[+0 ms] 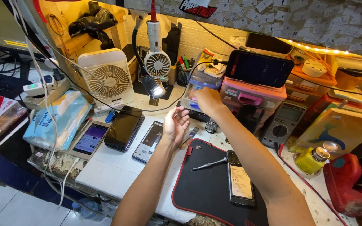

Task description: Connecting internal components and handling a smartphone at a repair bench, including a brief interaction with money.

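Observation:
My right hand [206, 100] reaches forward to a small clear plastic drawer box [197, 86] at the back of the bench, fingers curled at its front; whether it holds anything I cannot tell. My left hand [175, 124] hovers palm up and empty, fingers apart, just in front of the box. Below my arms a black work mat with a red edge [206, 188] carries a screwdriver [209, 164] and an opened phone body [239, 180]. A bare phone frame [148, 141] lies left of the mat.
Two phones [91, 139] [123, 127] lie at the left beside a tissue pack [57, 119]. A white fan [107, 77], a small clip fan [156, 62], a pink drawer box [250, 94] with a phone on top, a multimeter [282, 122], a yellow bottle [311, 160].

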